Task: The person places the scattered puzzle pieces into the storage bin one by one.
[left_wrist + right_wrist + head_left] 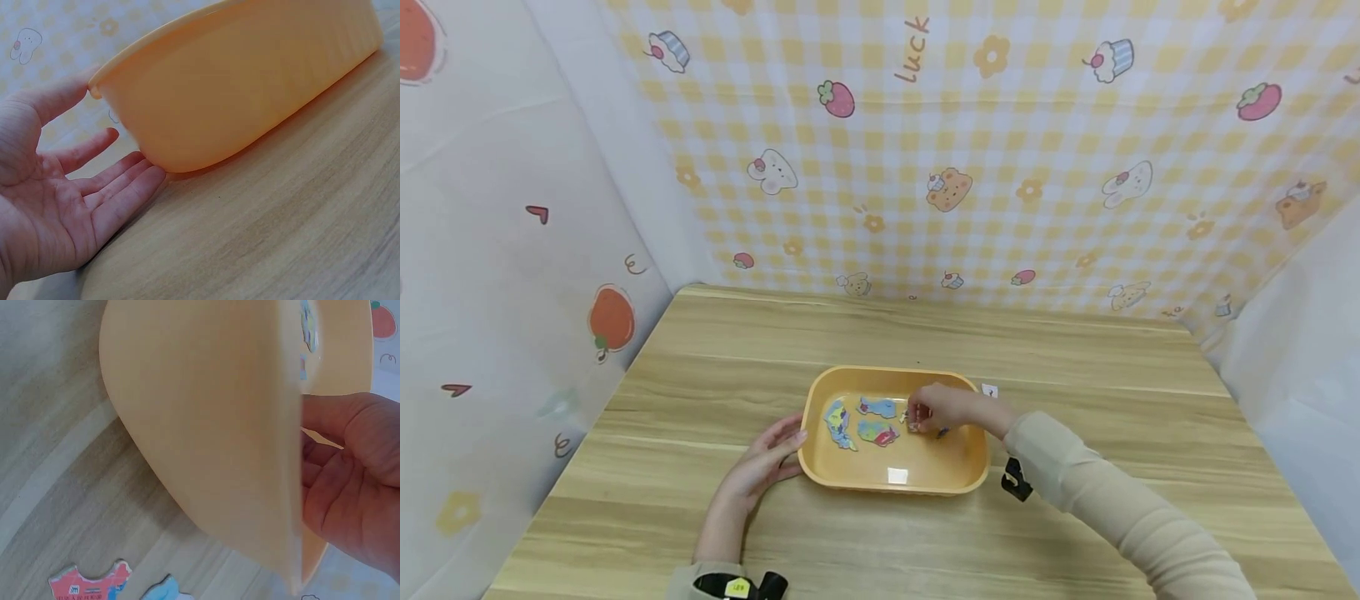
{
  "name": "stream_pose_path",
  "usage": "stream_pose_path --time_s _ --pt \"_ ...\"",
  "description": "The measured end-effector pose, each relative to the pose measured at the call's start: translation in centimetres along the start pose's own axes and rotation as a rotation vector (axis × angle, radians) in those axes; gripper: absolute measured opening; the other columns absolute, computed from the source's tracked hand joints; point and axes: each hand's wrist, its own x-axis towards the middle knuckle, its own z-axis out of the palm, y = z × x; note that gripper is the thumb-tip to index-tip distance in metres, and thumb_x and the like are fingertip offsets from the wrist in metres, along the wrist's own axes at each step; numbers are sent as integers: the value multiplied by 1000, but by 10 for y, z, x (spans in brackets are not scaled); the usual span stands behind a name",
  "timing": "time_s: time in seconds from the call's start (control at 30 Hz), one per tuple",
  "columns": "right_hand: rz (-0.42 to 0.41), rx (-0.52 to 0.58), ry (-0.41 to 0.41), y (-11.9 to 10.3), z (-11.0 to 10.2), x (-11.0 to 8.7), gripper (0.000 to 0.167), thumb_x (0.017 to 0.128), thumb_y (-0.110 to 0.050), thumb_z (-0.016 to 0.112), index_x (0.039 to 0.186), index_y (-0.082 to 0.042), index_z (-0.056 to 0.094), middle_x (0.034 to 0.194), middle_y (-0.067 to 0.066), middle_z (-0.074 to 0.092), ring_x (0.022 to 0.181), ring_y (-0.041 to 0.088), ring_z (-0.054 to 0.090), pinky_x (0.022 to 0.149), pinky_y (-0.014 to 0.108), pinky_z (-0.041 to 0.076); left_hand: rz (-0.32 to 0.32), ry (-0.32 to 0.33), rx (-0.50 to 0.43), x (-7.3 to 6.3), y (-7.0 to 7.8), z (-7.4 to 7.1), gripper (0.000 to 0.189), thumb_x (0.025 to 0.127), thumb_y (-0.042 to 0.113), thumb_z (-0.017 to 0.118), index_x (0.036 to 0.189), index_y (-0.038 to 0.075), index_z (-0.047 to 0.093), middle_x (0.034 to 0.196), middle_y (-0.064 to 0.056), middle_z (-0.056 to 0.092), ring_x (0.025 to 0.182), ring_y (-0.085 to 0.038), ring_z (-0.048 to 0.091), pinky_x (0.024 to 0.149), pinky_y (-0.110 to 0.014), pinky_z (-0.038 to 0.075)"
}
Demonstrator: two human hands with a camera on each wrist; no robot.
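A yellow-orange plastic basin stands on the table. Flat puzzle pieces lie inside: a curved multicoloured one at the left, a blue one and a green-and-pink one. My left hand rests against the basin's left end, its thumb at the rim and straight fingers touching the lower wall. Reaching over the right rim, my right hand has curled fingers low inside, pinching a small puzzle piece. The basin wall hides those fingertips in the right wrist view.
Beside the basin on the wooden table lie a pink piece with printed characters and a blue piece. Patterned cloth stands behind the table, with more cloth at both sides.
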Motion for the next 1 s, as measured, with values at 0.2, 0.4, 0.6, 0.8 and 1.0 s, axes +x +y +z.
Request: stream_pose_path --time_s 0.2,0.4,0.6,0.8,1.0 --pt "33 43 -33 -1 5 2 4 86 -4 60 88 -2 62 77 3 57 66 8 47 53 14 44 0 2 -7 0 0 1 57 92 23 52 140 4 28 143 -22 32 109 -18 54 87 -35 50" --pt "13 23 -16 2 8 2 4 85 -3 61 89 -2 61 78 4 58 67 6 46 55 13 43 -2 2 -6 -1 0 1 57 92 24 52 140 5 28 143 -21 32 109 -18 53 87 -34 49" --pt "10 49 26 1 7 -2 9 85 -3 61 93 0 62 79 6 59 64 7 49 54 14 44 3 -1 4 -1 -1 0 58 92 25 52 141 5 28 144 -22 30 110 -19 53 87 -34 49" --pt "-45 26 94 5 2 -7 12 84 -1 60 96 1 61 84 9 62 73 11 54 63 17 46 1 1 3 -1 -2 -1 59 91 26 53 141 5 28 144 -21 31 108 -17 54 87 -34 49" --pt "-117 43 139 17 -3 -8 11 87 -10 61 95 -3 61 82 5 62 74 11 57 66 22 48 8 -2 2 -1 -2 -1 59 91 26 53 141 5 28 144 -21 31 110 -18 53 88 -34 49"
